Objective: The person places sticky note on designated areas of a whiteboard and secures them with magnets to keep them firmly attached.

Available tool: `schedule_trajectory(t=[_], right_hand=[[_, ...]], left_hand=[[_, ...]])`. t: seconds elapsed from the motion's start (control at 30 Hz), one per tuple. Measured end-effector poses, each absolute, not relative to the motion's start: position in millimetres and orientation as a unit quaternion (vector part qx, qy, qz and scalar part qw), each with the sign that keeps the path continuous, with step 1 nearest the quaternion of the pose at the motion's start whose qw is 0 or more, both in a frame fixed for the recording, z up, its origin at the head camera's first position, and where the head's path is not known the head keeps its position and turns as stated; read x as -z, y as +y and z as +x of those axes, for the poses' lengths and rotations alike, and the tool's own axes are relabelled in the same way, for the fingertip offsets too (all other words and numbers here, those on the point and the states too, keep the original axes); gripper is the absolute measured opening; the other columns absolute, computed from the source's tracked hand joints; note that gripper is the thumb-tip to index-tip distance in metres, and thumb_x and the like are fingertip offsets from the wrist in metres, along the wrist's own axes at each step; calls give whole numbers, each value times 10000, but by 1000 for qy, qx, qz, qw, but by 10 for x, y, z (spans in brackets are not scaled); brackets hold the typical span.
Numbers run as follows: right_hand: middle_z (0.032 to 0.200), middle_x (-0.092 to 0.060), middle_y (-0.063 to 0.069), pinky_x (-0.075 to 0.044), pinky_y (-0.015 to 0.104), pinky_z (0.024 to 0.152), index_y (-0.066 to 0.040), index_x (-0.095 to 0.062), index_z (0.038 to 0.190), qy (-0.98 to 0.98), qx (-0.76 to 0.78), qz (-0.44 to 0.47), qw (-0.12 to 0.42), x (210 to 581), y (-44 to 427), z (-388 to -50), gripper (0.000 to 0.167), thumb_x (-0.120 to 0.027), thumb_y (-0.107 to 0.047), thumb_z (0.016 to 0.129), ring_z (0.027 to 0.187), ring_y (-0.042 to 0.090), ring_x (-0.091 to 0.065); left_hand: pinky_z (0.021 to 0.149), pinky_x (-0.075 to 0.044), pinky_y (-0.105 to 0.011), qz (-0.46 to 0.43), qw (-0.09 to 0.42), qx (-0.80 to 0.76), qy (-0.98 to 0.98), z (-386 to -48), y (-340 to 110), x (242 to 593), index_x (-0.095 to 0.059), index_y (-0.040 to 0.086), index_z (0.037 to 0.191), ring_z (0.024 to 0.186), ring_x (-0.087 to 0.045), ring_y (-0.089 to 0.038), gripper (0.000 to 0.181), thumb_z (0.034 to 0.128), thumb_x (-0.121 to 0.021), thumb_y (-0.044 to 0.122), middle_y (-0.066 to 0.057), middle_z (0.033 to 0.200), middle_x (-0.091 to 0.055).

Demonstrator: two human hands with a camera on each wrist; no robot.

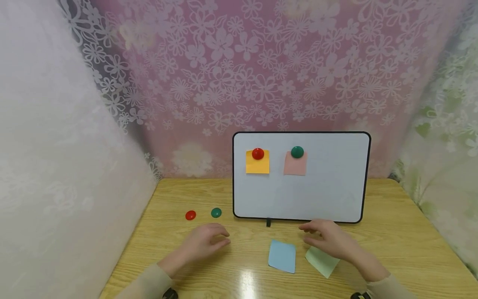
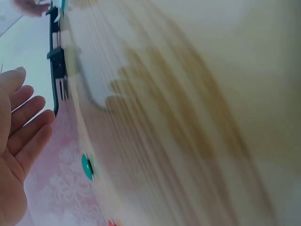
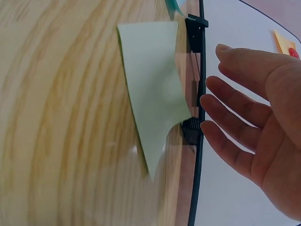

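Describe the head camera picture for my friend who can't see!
An empty left hand and empty right hand are over a wooden table before a whiteboard. On it, a red magnet holds an orange note, a green magnet a pink note. A blue note and pale green note lie near the right hand, another red magnet and another green magnet beyond the left.

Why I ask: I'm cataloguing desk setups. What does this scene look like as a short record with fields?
Board: white, dark-edged, standing on the table
Fixed to it: orange note under a red magnet; pink note under a green magnet
Lying in front: blue note, pale green note
Lying to its left: loose red magnet, loose green magnet
Left hand: holds nothing, near the loose green magnet
Right hand: holds nothing, near the pale green note
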State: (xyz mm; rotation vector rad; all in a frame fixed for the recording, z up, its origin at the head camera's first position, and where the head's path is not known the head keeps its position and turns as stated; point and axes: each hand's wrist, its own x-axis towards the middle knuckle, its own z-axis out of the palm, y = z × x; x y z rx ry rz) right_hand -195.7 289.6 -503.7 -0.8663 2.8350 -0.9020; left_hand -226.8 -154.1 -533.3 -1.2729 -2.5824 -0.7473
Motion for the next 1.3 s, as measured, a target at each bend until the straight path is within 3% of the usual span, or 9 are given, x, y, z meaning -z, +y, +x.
schedule_trajectory(t=[0.37, 0.63, 0.8, 1.03, 1.3], right_hand=[[1180, -770, 12, -614, 411, 832, -77, -768, 1273, 925, 272, -264, 21, 5134, 3170, -1946, 345, -806, -257, 982, 1005, 176, -721], [1168, -772, 16, -612, 365, 785, -86, -771, 1257, 927, 272, -257, 15, 5229, 3322, -1943, 335, -817, -258, 972, 969, 135, -714], [1174, -775, 31, -608, 357, 786, -69, -764, 1274, 924, 280, -258, 26, 5251, 3366, -1944, 359, -821, -246, 967, 953, 106, -710], [1149, -775, 66, -614, 380, 765, -33, -766, 1245, 920, 286, -269, 18, 5243, 3394, -1922, 354, -837, -219, 952, 937, 145, -717], [1136, -768, 18, -602, 361, 787, -59, -779, 1220, 931, 268, -246, 33, 5234, 3398, -1896, 364, -855, -270, 934, 951, 135, -700]], left_hand=[[920, -612, -390, -353, 71, 255, -897, -2347, -1821, 5336, -792, 83, 1119, 1050, -738, -178, 178, 967, -829, 168, 14, 1109, -781], [920, -615, -422, -319, 99, 273, -902, -2443, -1941, 5366, -788, 55, 1130, 1062, -746, -206, 231, 931, -863, 145, -30, 1131, -785], [945, -603, -440, -287, 90, 271, -914, -2481, -1984, 5390, -780, 53, 1172, 1090, -737, -220, 273, 937, -861, 165, -39, 1162, -775], [971, -588, -454, -264, 84, 267, -923, -2540, -2023, 5420, -764, 51, 1219, 1120, -720, -245, 323, 938, -862, 177, -54, 1202, -757], [1004, -567, -481, -254, 82, 273, -924, -2552, -2000, 5394, -748, 33, 1256, 1161, -700, -286, 367, 936, -863, 171, -88, 1240, -738]])
